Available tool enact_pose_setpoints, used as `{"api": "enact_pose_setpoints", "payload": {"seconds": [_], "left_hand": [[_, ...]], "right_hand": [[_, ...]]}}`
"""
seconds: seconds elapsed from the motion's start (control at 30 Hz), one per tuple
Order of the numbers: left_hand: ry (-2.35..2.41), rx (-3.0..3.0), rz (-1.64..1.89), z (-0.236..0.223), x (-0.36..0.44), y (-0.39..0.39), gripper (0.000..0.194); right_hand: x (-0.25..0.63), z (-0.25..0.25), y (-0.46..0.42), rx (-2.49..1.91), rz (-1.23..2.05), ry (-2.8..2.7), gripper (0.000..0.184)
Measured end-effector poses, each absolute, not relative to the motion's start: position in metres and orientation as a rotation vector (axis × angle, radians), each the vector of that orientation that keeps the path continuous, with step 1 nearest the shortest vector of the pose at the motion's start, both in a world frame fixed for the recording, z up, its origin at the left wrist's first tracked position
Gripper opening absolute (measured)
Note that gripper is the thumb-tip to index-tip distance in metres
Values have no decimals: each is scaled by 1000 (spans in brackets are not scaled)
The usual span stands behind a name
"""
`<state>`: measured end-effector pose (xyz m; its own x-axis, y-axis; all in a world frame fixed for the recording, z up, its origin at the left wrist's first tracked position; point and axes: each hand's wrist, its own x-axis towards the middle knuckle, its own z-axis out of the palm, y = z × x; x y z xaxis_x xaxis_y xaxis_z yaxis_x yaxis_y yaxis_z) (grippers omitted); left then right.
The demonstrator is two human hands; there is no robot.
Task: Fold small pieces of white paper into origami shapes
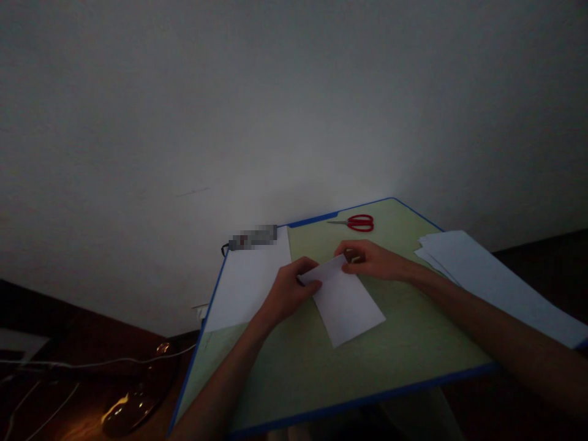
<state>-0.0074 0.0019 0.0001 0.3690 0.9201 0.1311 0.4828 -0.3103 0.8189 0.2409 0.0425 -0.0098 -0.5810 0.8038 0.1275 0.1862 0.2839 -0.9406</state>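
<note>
folded-looking white sheet [349, 306] above the table [316, 386], pinched along its far edge by the left hand [290, 285] at ten o'clock and right hand [370, 260] at one; fingers beneath are hidden. scissors [360, 223], twelve. paper stack [496, 278], three, partly behind the right forearm [487, 327]. pixelated object [255, 237], ten, unidentifiable.

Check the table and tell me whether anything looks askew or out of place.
The loose white sheets on the right look askew: their left corners are fanned unevenly, and they overlap the edge of the table.
</note>
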Motion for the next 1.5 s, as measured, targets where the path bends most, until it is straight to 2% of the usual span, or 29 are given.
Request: {"api": "enact_pose_setpoints", "payload": {"seconds": [0.17, 0.3, 0.47, 0.57, 0.77, 0.87, 0.93, 1.07, 1.23, 1.5], "left_hand": [[1200, 2224, 856, -1, -6, 0, 35], [1222, 2346, 725, -6, -7, 0, 54], [1264, 2505, 678, -13, -12, 3, 44], [1264, 2529, 673, -15, -12, 4, 42], [1179, 2270, 701, -2, 0, -10, 44], [1118, 1996, 863, 1, 6, -13, 31], [1099, 1798, 910, -1, 8, -11, 33], [1032, 1632, 912, -4, 5, -5, 39], [966, 1580, 958, 2, 2, -5, 31], [1048, 1572, 1117, 6, 4, -8, 29]], "right_hand": [[241, -13, 43, -865, 1209, -1966, 17], [239, -14, 42, -860, 1163, -1957, 19], [235, -18, 39, -790, 1015, -2046, 32], [233, -20, 39, -791, 910, -2071, 29], [229, -22, 42, -708, 779, -2012, 29], [226, -19, 38, -659, 717, -1980, 26], [223, -16, 33, -664, 723, -1934, 23], [218, -11, 24, -729, 873, -1752, 37], [216, -2, 18, -820, 880, -1750, 14], [215, 6, 11, -753, 873, -1816, 26]]}}
